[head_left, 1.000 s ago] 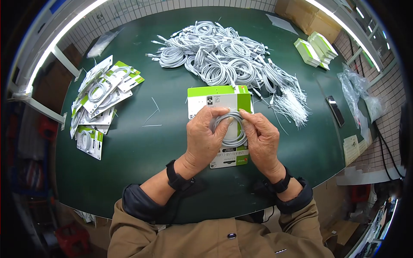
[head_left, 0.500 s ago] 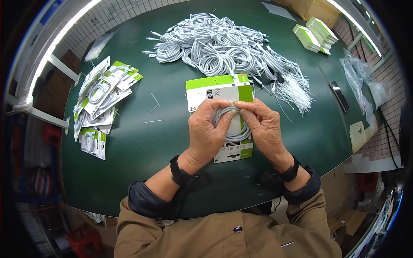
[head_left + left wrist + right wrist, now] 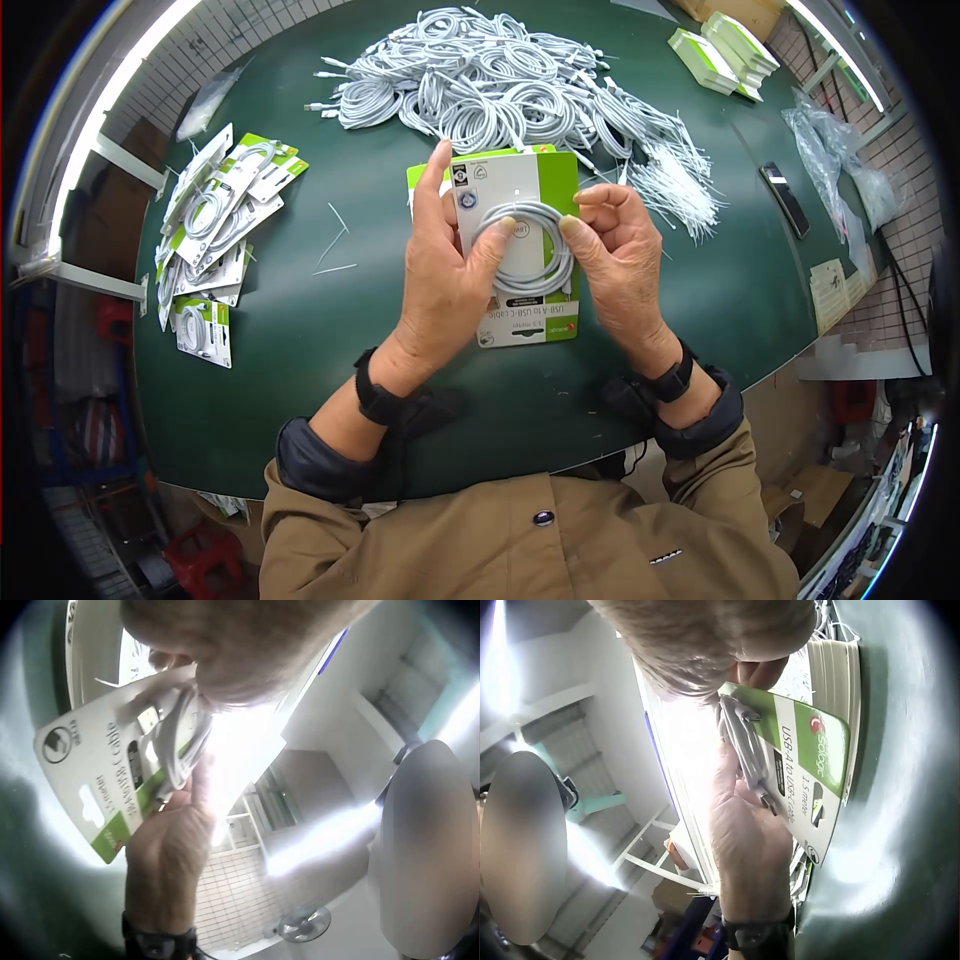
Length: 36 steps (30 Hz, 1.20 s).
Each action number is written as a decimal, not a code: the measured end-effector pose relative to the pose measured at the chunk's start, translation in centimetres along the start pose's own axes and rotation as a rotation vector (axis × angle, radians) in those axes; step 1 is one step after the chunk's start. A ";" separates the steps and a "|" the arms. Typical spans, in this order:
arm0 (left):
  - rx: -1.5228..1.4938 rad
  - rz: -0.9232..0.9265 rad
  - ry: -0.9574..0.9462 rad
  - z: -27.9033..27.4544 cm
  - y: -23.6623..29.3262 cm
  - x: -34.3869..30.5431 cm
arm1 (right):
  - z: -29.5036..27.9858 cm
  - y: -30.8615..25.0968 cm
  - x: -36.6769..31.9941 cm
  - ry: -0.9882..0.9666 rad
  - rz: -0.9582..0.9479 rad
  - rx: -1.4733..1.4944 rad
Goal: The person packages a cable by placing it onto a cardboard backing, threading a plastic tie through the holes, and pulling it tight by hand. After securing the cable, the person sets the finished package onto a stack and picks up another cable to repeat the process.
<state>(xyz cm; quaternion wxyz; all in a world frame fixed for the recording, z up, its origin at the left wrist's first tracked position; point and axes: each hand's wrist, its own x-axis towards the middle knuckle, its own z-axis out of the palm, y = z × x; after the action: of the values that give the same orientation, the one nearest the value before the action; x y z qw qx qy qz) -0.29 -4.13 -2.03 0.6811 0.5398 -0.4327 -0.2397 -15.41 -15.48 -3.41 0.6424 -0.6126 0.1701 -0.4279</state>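
Note:
A white and green packaging card (image 3: 515,180), printed for a USB-A to USB-C cable, is held up between both hands. On its front lies a coiled white cable (image 3: 522,283). My left hand (image 3: 432,275) holds card and coil at the left, thumb over the coil and index finger reaching up along the card's edge. At the right edge my right hand (image 3: 630,262) has its thumb on the coil's side and its fingers curled. In the right wrist view, some fingers (image 3: 761,673) are partly hidden behind the card.
A stack of cards (image 3: 834,675) stands behind the held card. Beyond it lies a big heap of coiled cables (image 3: 490,90) with white ties (image 3: 675,190). Carded cables (image 3: 215,225) pile up at left. Card stacks (image 3: 720,60), a phone (image 3: 785,200) and plastic bags (image 3: 850,170) lie at right.
Both hands were pinching the coil's top edge together. They have since parted to the card's two sides, with the left index finger now stretched upward. More of the coil and card shows.

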 end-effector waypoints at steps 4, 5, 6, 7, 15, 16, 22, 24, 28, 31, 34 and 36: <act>-0.027 -0.118 -0.109 -1.6 0.7 1.1 | -0.2 -0.2 0.2 0.013 0.006 -0.083; -0.051 -0.132 -0.092 -1.7 1.0 1.3 | 0.0 -0.2 0.3 0.023 0.005 -0.082; -0.056 -0.167 -0.092 -1.9 1.3 1.5 | 0.3 -0.2 0.3 0.034 0.005 -0.082; -0.062 -0.201 -0.092 -2.0 1.7 1.6 | 0.5 -0.2 0.3 0.044 0.005 -0.081; -0.001 -0.181 -0.002 -0.6 2.7 0.6 | 0.1 0.2 -0.4 -0.111 -0.134 -0.296; 0.004 -0.135 0.015 -0.4 2.4 0.5 | 0.2 0.3 -0.6 -0.116 -0.166 -0.331; 0.179 -0.084 0.028 0.0 2.2 -0.1 | 0.6 0.2 -1.1 -0.143 -0.384 -0.472; 0.143 -0.112 0.042 -0.4 2.0 -0.1 | 0.8 0.2 -1.1 -0.137 -0.409 -0.459; -0.022 -0.087 0.047 -0.9 1.2 0.3 | 0.7 0.3 -1.0 -0.115 -0.397 -0.480; -0.086 -0.262 -0.011 -1.6 2.8 0.5 | 0.2 0.2 -0.8 -0.116 -0.368 -0.503; -0.166 -0.257 -0.116 -2.2 3.4 0.7 | 0.3 -0.2 -0.6 -0.123 -0.329 -0.447; -0.020 -0.276 -0.248 -3.4 4.0 1.0 | 0.4 -0.2 -0.7 -0.145 -0.302 -0.405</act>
<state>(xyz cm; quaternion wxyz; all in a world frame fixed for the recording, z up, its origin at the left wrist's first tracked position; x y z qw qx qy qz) 2.52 -1.95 1.92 0.5884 0.5537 -0.4328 -0.3998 -15.61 -14.71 -3.35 0.4459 -0.7764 0.1123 -0.4311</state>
